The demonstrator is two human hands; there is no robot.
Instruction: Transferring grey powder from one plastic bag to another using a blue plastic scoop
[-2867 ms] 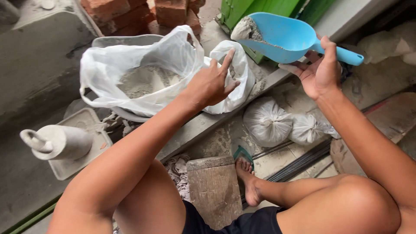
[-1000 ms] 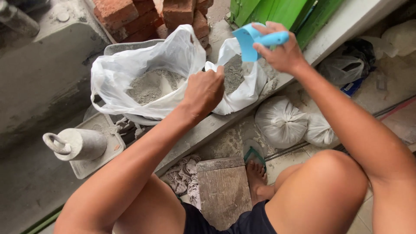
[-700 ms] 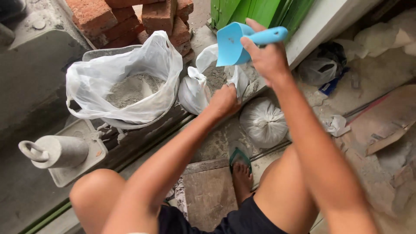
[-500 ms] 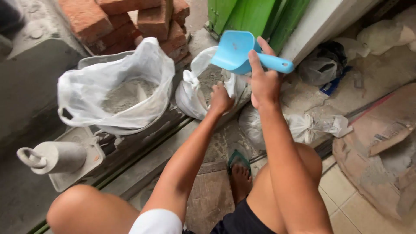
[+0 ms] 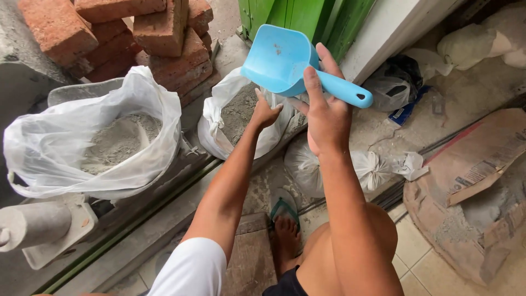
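Your right hand (image 5: 327, 118) is gripping the handle of the empty blue plastic scoop (image 5: 285, 60) above the small white plastic bag of grey powder (image 5: 235, 118), whose rim your left hand (image 5: 266, 112) is pinching; it looks heavy and limp, so grip its gathered mouth.

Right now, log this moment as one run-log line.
left hand: grips rim of small white bag of grey powder | right hand: holds blue scoop, looks empty, above bag | big powder bag: apart, left
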